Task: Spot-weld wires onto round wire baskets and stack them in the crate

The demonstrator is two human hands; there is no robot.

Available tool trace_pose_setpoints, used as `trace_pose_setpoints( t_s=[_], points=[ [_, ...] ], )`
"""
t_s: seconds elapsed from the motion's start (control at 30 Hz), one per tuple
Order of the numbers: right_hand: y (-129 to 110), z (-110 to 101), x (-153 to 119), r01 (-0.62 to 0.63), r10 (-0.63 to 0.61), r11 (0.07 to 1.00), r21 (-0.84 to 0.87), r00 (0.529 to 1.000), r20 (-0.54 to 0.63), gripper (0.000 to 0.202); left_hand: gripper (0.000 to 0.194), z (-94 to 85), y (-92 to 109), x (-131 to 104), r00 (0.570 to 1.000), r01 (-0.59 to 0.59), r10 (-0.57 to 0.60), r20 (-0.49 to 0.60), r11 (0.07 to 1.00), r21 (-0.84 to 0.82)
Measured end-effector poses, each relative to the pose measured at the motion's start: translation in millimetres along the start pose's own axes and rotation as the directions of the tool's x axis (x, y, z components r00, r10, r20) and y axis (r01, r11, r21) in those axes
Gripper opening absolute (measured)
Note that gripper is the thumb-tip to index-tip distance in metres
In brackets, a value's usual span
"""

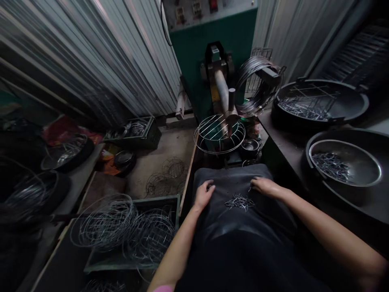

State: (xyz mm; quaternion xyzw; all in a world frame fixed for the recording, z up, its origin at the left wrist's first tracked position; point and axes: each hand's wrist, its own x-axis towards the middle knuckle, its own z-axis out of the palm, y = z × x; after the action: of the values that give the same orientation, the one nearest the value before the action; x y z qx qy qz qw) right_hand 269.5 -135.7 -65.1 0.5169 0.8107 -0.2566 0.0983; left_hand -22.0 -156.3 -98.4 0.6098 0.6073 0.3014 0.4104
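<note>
A loose pile of short bent wire pieces point(239, 202) rests on the dark apron point(225, 225) over my lap. My left hand point(204, 194) is at the apron's left edge, thumb and fingers loosely curved and apart, with nothing visible in them. To the right of the pile, my right hand point(263, 186) pinches what looks like a short wire piece point(249, 189); most of it is hidden by the fingers. Beyond my knees, a round wire rack point(219, 134) sits at the lower arm of a green machine point(188, 61), below its upper electrode arm point(223, 91).
Round wire grids point(106, 223) fill a green crate point(133, 265) on my left. At right, a black pan point(366, 107) and a metal bowl point(363, 172) hold wire pieces. A wire coil point(252, 81) hangs beside the machine. Wire frames point(158, 184) lie on the floor.
</note>
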Motion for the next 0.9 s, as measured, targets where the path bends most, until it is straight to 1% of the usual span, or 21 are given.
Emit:
trace_pose_setpoints(
  t_s=[0.03,0.1,0.17,0.23,0.37,0.5,0.67,0.8,0.9],
  points=[
    [-3,-2,3,-0.01,0.012,0.995,-0.1,1.0,0.019,0.018,0.034,0.1,-5,0,1.0,0.009,-0.01,-0.029,0.999,-0.031],
    [-8,-4,7,-0.027,0.034,0.971,-0.236,0.999,0.026,0.023,0.033,1.2,-10,-2,0.998,0.004,-0.01,-0.064,0.997,-0.083],
    [-11,-5,9,-0.045,0.054,0.947,-0.319,0.998,0.02,0.027,0.032,2.3,-11,-4,0.996,-0.012,0.003,-0.089,0.994,-0.112],
    [-12,-4,9,-0.057,0.067,0.93,-0.362,0.998,0.017,0.028,0.031,2.7,-9,-5,0.994,-0.014,0.0,-0.106,0.992,-0.129],
    [-14,4,6,-0.088,0.083,0.922,-0.376,0.996,-0.03,0.029,0.029,3.0,-8,-5,0.991,-0.023,0.006,-0.133,0.991,-0.131],
    [-21,13,7,-0.116,0.092,0.918,-0.379,0.992,-0.083,0.026,0.026,4.6,-11,-5,0.985,-0.069,0.054,-0.163,0.994,-0.089],
    [-28,15,5,-0.163,0.128,0.908,-0.386,0.985,-0.114,0.028,0.024,6.2,-15,-6,0.974,-0.121,0.106,-0.202,0.991,-0.065],
    [-24,15,-1,-0.114,0.087,0.91,-0.398,0.992,-0.087,0.024,0.023,7.5,-17,-6,0.968,-0.134,0.119,-0.221,0.99,-0.052],
    [-22,19,-2,-0.104,0.067,0.898,-0.428,0.993,-0.101,0.024,0.022,9.2,-17,-6,0.965,-0.149,0.138,-0.225,0.988,-0.037]
  ],
)
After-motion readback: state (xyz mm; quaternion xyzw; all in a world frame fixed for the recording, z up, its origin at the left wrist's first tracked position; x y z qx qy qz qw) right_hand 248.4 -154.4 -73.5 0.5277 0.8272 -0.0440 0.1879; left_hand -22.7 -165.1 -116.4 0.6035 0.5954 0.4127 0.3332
